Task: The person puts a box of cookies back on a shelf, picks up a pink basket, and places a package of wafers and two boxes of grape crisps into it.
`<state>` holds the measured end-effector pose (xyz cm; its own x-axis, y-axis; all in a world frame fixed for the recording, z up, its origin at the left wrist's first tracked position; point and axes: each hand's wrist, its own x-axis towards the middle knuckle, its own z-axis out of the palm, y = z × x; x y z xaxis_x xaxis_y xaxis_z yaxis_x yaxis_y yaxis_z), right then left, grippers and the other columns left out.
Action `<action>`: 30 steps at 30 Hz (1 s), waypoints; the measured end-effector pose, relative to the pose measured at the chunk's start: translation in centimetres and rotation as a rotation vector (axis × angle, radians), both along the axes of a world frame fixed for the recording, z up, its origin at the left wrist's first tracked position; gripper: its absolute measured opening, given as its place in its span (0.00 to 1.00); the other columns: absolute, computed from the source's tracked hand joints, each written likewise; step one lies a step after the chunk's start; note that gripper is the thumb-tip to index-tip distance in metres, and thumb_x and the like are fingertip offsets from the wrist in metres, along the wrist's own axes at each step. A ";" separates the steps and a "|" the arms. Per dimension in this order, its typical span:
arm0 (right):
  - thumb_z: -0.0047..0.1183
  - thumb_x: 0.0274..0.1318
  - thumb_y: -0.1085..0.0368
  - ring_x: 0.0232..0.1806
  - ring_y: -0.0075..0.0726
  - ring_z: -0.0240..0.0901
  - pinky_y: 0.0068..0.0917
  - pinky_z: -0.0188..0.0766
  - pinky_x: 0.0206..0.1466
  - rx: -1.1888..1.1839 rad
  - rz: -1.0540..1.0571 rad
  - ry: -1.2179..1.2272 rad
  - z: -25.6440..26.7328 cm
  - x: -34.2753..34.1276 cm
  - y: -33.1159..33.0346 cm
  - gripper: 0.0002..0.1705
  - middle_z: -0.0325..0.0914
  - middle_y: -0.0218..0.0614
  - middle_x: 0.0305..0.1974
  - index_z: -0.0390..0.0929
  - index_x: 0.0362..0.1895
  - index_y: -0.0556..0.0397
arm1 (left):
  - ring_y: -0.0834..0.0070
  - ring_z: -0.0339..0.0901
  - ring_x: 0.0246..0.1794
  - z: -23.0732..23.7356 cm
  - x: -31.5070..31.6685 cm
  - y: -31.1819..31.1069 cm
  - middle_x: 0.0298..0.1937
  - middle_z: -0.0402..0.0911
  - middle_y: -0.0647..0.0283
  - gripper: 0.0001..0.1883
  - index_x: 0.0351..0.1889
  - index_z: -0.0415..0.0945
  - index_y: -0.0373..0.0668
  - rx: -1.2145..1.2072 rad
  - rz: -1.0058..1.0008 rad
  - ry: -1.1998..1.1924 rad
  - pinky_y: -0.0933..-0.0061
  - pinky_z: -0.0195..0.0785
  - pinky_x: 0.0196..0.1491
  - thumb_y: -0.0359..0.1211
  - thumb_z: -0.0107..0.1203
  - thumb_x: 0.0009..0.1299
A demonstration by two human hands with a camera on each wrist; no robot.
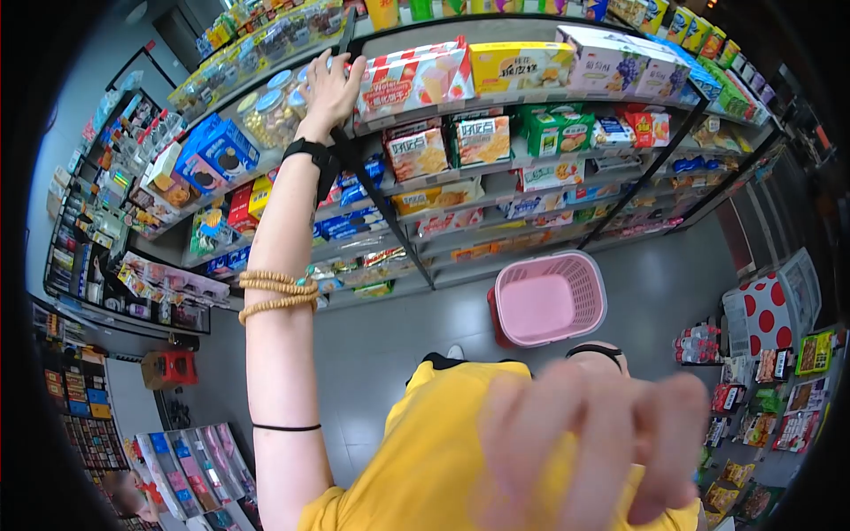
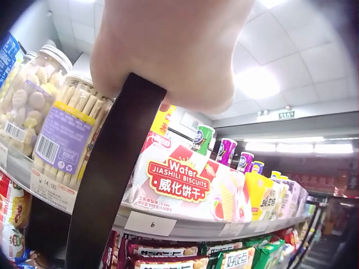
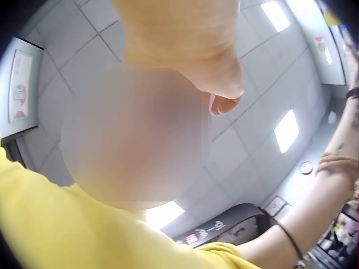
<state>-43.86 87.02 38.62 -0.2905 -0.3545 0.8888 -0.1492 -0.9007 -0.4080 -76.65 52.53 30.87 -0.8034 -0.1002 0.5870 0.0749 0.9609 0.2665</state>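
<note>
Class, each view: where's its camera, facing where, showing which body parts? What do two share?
Head: head-worn, facing forward-down at grey shelves; left hand, right hand.
Left wrist: on wrist, facing up along shelves; left hand.
Right wrist: on wrist, facing up at grey tiled ceiling; right hand, left arm.
Shared by head and left wrist: red-and-white cardboard wafer box.

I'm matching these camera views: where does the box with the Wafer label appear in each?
Head: the Wafer box is near top centre, just right of the left hand.
Left wrist: the Wafer box is just below centre.
Right wrist: not in it.
Landmark shared by head and left wrist: the black post, left of the box.
</note>
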 end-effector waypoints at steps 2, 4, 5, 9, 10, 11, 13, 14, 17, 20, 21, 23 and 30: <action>0.56 0.62 0.57 0.58 0.50 0.69 0.42 0.66 0.59 0.142 -0.092 0.014 -1.8 -1.1 0.7 0.16 0.74 0.50 0.57 0.73 0.48 0.53 | 0.53 0.38 0.81 0.5 0.6 0.6 0.80 0.49 0.54 0.38 0.72 0.65 0.53 0.013 0.020 -0.095 0.35 0.29 0.74 0.67 0.37 0.73; 0.57 0.61 0.57 0.58 0.50 0.69 0.41 0.65 0.61 0.376 -0.245 0.000 -5.5 -2.6 0.7 0.17 0.73 0.51 0.60 0.73 0.48 0.54 | 0.52 0.36 0.81 0.6 0.6 0.9 0.81 0.47 0.54 0.39 0.73 0.64 0.55 -0.007 0.019 -0.165 0.33 0.28 0.74 0.68 0.36 0.73; 0.58 0.60 0.60 0.58 0.45 0.70 0.39 0.66 0.59 0.570 -0.352 -0.012 -8.0 -3.5 0.7 0.16 0.74 0.46 0.59 0.73 0.48 0.53 | 0.51 0.36 0.81 0.5 0.5 0.9 0.81 0.46 0.54 0.38 0.73 0.63 0.56 -0.032 0.030 -0.177 0.31 0.29 0.73 0.67 0.36 0.74; 0.58 0.61 0.58 0.52 0.48 0.76 0.39 0.71 0.53 1.394 -0.533 -0.092 -26.4 -5.4 2.7 0.18 0.77 0.47 0.50 0.73 0.48 0.57 | 0.54 0.35 0.82 0.5 0.4 0.7 0.82 0.44 0.56 0.37 0.74 0.61 0.59 -0.092 0.018 -0.201 0.30 0.29 0.73 0.67 0.35 0.74; 0.59 0.58 0.56 0.46 0.54 0.78 0.42 0.73 0.47 1.533 -0.599 -0.068 -33.0 -5.2 4.6 0.19 0.79 0.51 0.43 0.76 0.45 0.58 | 0.54 0.35 0.82 0.4 0.4 0.7 0.82 0.44 0.56 0.37 0.74 0.61 0.59 -0.091 0.014 -0.193 0.30 0.29 0.73 0.67 0.35 0.74; 0.62 0.54 0.54 0.40 0.55 0.79 0.43 0.73 0.43 1.728 -0.571 -0.078 -40.6 -5.0 7.0 0.19 0.80 0.51 0.35 0.78 0.39 0.57 | 0.55 0.35 0.82 0.3 0.3 0.6 0.82 0.45 0.56 0.37 0.75 0.61 0.59 -0.082 0.020 -0.186 0.30 0.29 0.73 0.67 0.35 0.74; 0.62 0.51 0.54 0.31 0.57 0.78 0.48 0.72 0.37 1.838 -0.669 -0.136 -49.8 -2.4 12.4 0.16 0.80 0.52 0.26 0.78 0.26 0.56 | 0.55 0.36 0.82 0.8 0.6 0.9 0.82 0.45 0.56 0.38 0.75 0.61 0.59 -0.073 0.021 -0.195 0.30 0.29 0.73 0.67 0.35 0.74; 0.62 0.50 0.56 0.28 0.46 0.78 0.41 0.71 0.34 1.897 -0.581 -0.283 -55.5 -1.1 16.0 0.15 0.79 0.45 0.24 0.79 0.26 0.55 | 0.55 0.36 0.82 0.8 0.9 1.1 0.82 0.45 0.56 0.38 0.75 0.61 0.59 -0.070 0.021 -0.206 0.30 0.29 0.73 0.67 0.35 0.74; 0.62 0.48 0.61 0.20 0.30 0.75 0.31 0.72 0.27 2.094 -0.729 -0.457 -64.0 4.1 24.3 0.09 0.79 0.34 0.19 0.80 0.24 0.53 | 0.56 0.37 0.82 0.9 1.1 1.2 0.81 0.46 0.54 0.40 0.74 0.62 0.56 -0.051 0.020 -0.187 0.34 0.28 0.74 0.68 0.35 0.73; 0.59 0.49 0.67 0.16 0.33 0.73 0.30 0.67 0.19 2.045 -0.751 -1.083 -66.2 9.9 28.9 0.09 0.78 0.37 0.19 0.79 0.20 0.55 | 0.55 0.37 0.82 0.9 1.3 1.3 0.81 0.48 0.52 0.41 0.74 0.62 0.54 -0.030 -0.004 -0.153 0.38 0.27 0.76 0.69 0.36 0.71; 0.60 0.50 0.68 0.17 0.33 0.73 0.31 0.65 0.18 2.016 -0.699 -1.221 -65.0 11.2 29.3 0.07 0.78 0.38 0.20 0.79 0.24 0.58 | 0.55 0.37 0.82 0.8 1.3 1.3 0.81 0.48 0.52 0.41 0.74 0.62 0.54 -0.026 -0.011 -0.139 0.38 0.27 0.76 0.68 0.36 0.72; 0.57 0.52 0.68 0.18 0.34 0.75 0.31 0.70 0.21 1.878 -0.704 -1.501 -67.0 14.2 30.2 0.05 0.78 0.35 0.21 0.79 0.25 0.54 | 0.54 0.37 0.82 0.4 1.1 0.9 0.80 0.48 0.52 0.40 0.75 0.61 0.54 -0.017 -0.025 -0.119 0.37 0.27 0.75 0.67 0.36 0.73; 0.52 0.57 0.68 0.18 0.32 0.74 0.28 0.72 0.20 1.624 -0.667 -1.592 -65.5 13.1 27.8 0.03 0.78 0.35 0.23 0.78 0.33 0.53 | 0.55 0.38 0.82 0.6 1.2 1.1 0.81 0.49 0.54 0.39 0.76 0.60 0.55 0.021 -0.008 -0.102 0.38 0.27 0.75 0.66 0.35 0.74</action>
<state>-30.75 114.84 -26.86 -0.5259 0.1301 -0.8405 0.8479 0.1578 -0.5061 -75.48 53.59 31.43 -0.8597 -0.1046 0.5000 0.0544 0.9545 0.2931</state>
